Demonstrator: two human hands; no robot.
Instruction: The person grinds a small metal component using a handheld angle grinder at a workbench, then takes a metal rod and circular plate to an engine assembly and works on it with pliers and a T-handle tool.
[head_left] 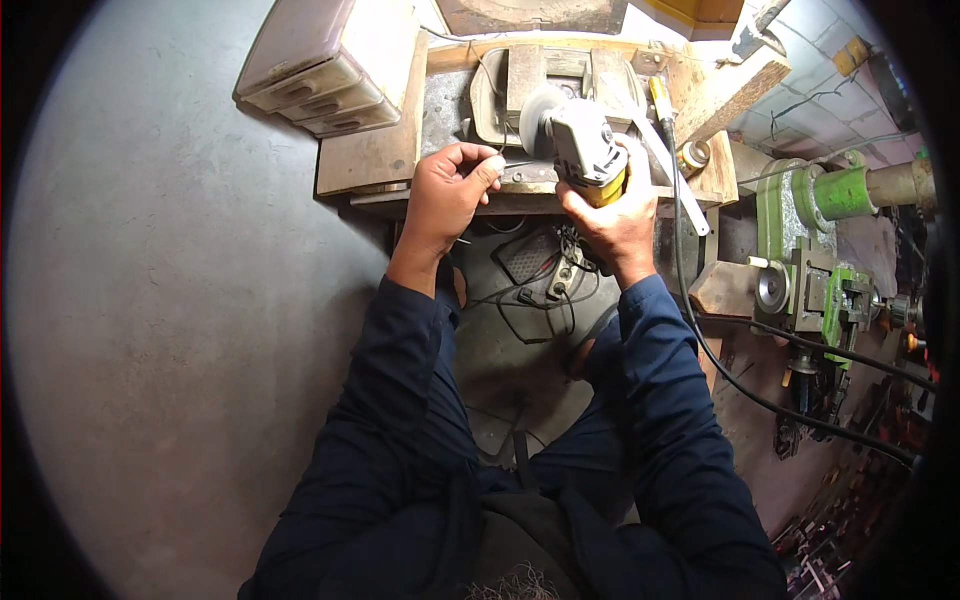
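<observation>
My right hand (622, 225) is wrapped round the yellow and black body of an angle grinder (582, 140). Its pale disc (541, 112) faces left, over the front part of the workbench (365, 168); whether it spins I cannot tell. To the left of the disc, my left hand (447, 195) is closed in a pinch, thumb against forefinger. Something thin and dark shows at its fingertips, too small to name. Behind the disc lies a grey metal tray-like piece (488, 110) with wooden blocks (525, 75) on it.
A plastic drawer box (335, 75) stands at the bench's left. Right of the grinder lie a long flat metal strip (690, 205), a yellow-handled tool (660, 95) and a small jar (693, 155). A black cable (690, 300) runs rightward near a green machine (840, 195). Below, a power strip (566, 275) lies among cords.
</observation>
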